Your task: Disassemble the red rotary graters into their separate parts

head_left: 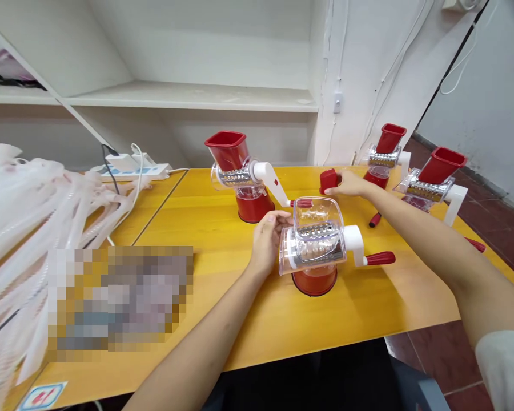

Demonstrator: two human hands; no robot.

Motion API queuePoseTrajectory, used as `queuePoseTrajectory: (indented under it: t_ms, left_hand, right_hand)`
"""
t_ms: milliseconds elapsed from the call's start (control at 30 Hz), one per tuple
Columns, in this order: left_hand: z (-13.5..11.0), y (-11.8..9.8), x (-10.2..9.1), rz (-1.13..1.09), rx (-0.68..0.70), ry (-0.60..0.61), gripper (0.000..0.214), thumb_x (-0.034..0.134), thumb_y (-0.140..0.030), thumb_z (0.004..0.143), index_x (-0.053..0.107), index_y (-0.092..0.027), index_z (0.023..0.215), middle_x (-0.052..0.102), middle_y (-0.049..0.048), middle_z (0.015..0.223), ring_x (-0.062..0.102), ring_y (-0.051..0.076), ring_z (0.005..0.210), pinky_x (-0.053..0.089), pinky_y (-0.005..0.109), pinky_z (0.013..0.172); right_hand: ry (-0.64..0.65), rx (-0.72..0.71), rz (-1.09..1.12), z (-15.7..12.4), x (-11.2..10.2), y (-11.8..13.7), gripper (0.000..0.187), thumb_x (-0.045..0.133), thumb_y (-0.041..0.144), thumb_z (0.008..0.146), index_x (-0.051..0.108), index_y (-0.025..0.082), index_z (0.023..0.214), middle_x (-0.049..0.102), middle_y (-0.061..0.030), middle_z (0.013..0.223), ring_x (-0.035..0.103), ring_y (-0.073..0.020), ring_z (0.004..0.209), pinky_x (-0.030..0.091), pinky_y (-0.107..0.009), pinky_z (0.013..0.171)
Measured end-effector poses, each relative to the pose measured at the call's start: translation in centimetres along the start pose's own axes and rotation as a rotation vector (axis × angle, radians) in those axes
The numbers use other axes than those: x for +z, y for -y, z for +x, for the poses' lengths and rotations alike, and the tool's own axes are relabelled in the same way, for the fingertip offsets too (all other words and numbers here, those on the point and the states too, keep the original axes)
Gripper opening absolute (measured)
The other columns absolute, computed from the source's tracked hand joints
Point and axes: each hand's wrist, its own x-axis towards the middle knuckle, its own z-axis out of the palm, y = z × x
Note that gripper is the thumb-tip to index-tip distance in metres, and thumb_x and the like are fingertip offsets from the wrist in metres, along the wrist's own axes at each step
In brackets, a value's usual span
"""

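Note:
In the head view a rotary grater (pixel 319 260) stands upright on the table in front of me, with a clear hopper, metal drum, red base and a white crank with a red handle. My left hand (pixel 267 241) curls round the left side of its clear body, fingertips partly hidden behind it. Beyond the grater, my right hand (pixel 350 184) is closed on a red food pusher (pixel 328 181), held at the table's far side. No red piece sits in this grater's clear hopper.
Another rotary grater (pixel 246 177) with a red hopper stands behind on the left. Two more graters, one rear (pixel 383 154) and one nearer (pixel 430 181), stand at right. Plastic bags (pixel 38 211) and a power strip (pixel 149 170) lie left. A blurred patch covers part of the table (pixel 223 319).

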Motion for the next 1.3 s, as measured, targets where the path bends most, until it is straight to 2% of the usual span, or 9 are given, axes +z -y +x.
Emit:
queuePoseTrajectory:
  t_ms: [167,367,433,533,767,867,1033,1167,1300]
  left_hand:
    - [0.5,0.5,-0.7,0.212,0.086,-0.028,0.049,0.087,-0.07,0.094,0.079,-0.022,0.096,0.076,0.0029,0.088,0.068,0.019,0.083,0.053,0.03,0.078]
    - [0.4,0.6,-0.8,0.29,0.127,0.003,0.047,0.081,-0.068,0.101,0.078,-0.022,0.098,0.076,0.004,0.089,0.068,0.019,0.082,0.052,0.031,0.078]
    - [0.3,0.6,-0.8,0.308,0.153,-0.017,0.045,0.08,-0.067,0.102,0.078,-0.022,0.099,0.076,0.0041,0.089,0.067,0.019,0.079,0.052,0.03,0.074]
    - [0.5,0.5,-1.0,0.333,0.238,-0.069,0.041,0.076,-0.063,0.106,0.078,-0.022,0.101,0.068,0.0012,0.079,0.059,0.017,0.069,0.047,0.029,0.067]
    - [3.3,0.6,-3.7,0.353,0.486,-0.523,0.032,0.083,-0.045,0.097,0.066,-0.023,0.112,0.061,0.0022,0.1,0.059,0.016,0.089,0.052,0.028,0.085]
    - [4.9,1.3,-5.2,0.421,0.369,-0.685,0.062,0.09,-0.037,0.088,0.054,-0.027,0.139,0.063,0.0094,0.135,0.066,0.021,0.116,0.057,0.035,0.103]
    - [6.1,2.8,-5.9,0.613,0.14,-0.508,0.113,0.099,-0.029,0.076,0.034,-0.024,0.168,0.041,0.0253,0.182,0.044,0.04,0.173,0.034,0.058,0.146]
    - [5.8,2.8,-5.7,0.809,0.101,-0.455,0.129,0.099,-0.027,0.076,0.023,-0.02,0.179,0.035,0.0287,0.188,0.032,0.046,0.18,0.024,0.067,0.15]
    - [5.5,2.3,-5.6,0.854,0.039,-0.485,0.116,0.094,-0.03,0.083,0.029,-0.027,0.178,0.043,0.0245,0.18,0.043,0.046,0.173,0.035,0.071,0.143]
  right_hand:
    - [0.114,0.029,0.072,1.8,3.4,-2.5,0.057,0.097,0.021,0.076,0.076,0.018,0.129,0.087,-0.0138,0.127,0.084,-0.0323,0.117,0.069,-0.047,0.11]
    - [0.116,0.09,-0.04,3.8,2.8,-1.2,0.126,0.101,0.038,0.072,0.039,0.018,0.18,0.057,-0.0254,0.179,0.066,-0.0414,0.159,0.055,-0.058,0.136]
    - [0.061,0.124,-0.136,4.0,2.8,-0.3,0.121,0.097,0.058,0.08,0.042,0.011,0.178,0.039,-0.0326,0.188,0.048,-0.0488,0.173,0.04,-0.064,0.145]
    - [0.017,0.139,-0.26,3.7,3.4,1.0,0.104,0.091,0.057,0.088,0.053,0.002,0.167,0.048,-0.0406,0.178,0.05,-0.0572,0.169,0.041,-0.071,0.14]
    - [0.132,-0.056,-0.326,2.6,1.7,3.4,0.119,0.094,0.019,0.07,0.046,0.016,0.179,0.055,-0.0246,0.182,0.056,-0.0451,0.168,0.046,-0.059,0.142]
    - [0.115,-0.184,-0.3,2.8,0.3,6.4,0.11,0.083,0.023,0.084,0.037,0.011,0.184,0.038,-0.0225,0.193,0.043,-0.0383,0.179,0.036,-0.054,0.15]
    - [0.058,-0.616,-0.085,3.2,-0.1,16.4,0.074,0.083,0.042,0.096,0.064,0.023,0.166,0.063,-0.014,0.178,0.066,-0.0387,0.156,0.055,-0.059,0.135]
    - [0.088,-0.736,-0.177,3.3,1.4,23.9,0.063,0.091,0.038,0.092,0.074,0.026,0.151,0.072,-0.0101,0.164,0.07,-0.0349,0.146,0.057,-0.051,0.13]
    - [0.095,-0.71,-0.379,3.7,2.6,26.0,0.013,0.089,0.028,0.093,0.084,0.022,0.104,0.085,-0.0107,0.118,0.077,-0.0327,0.121,0.058,-0.051,0.119]
